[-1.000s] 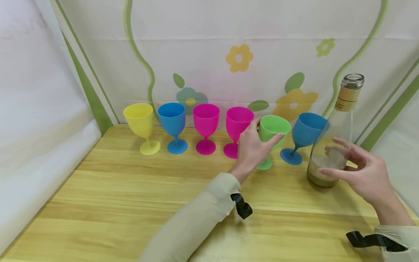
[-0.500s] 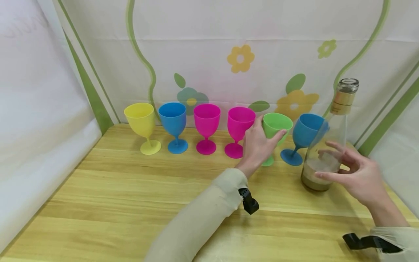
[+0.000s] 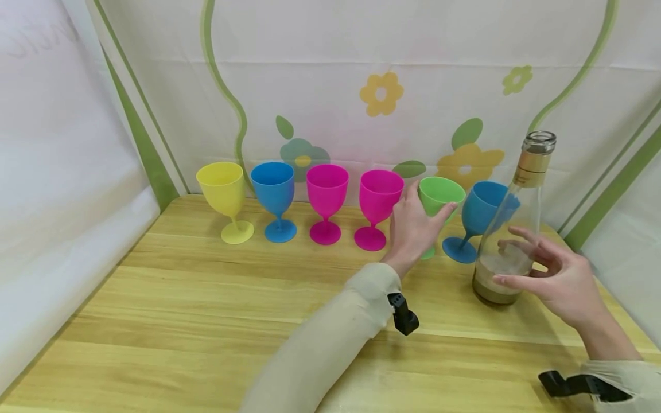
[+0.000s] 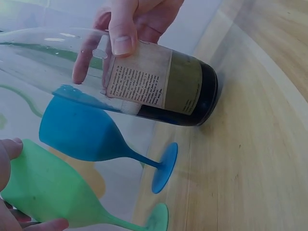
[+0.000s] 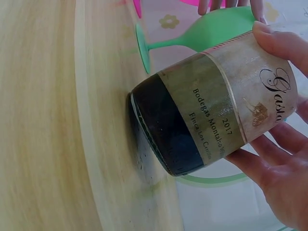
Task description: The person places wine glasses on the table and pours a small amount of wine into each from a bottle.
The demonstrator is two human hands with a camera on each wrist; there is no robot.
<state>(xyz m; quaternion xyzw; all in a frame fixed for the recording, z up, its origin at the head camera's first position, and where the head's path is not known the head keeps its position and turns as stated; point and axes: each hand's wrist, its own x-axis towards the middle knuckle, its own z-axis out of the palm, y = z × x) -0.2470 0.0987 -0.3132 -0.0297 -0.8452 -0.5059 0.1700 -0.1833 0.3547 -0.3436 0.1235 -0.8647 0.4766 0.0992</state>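
Observation:
My left hand grips the green plastic goblet by its bowl, thumb on the near side. The goblet stands upright in the row, its foot at the tabletop in the left wrist view. My right hand holds a clear glass wine bottle around its labelled lower body, thumb in front and fingers behind. Dark liquid shows low in the bottle, and its mouth is uncorked. Between the two sits a blue goblet, partly covered by the bottle in the head view.
Left of the green goblet stand two pink goblets, another blue goblet and a yellow goblet, all upright in a row. Behind the wooden table hangs a white flowered cloth; white cloth also flanks both sides.
My left hand has shifted the green goblet slightly right and back, away from the pink one. The bottle, held in my right hand, has moved a little left and nearer to me.

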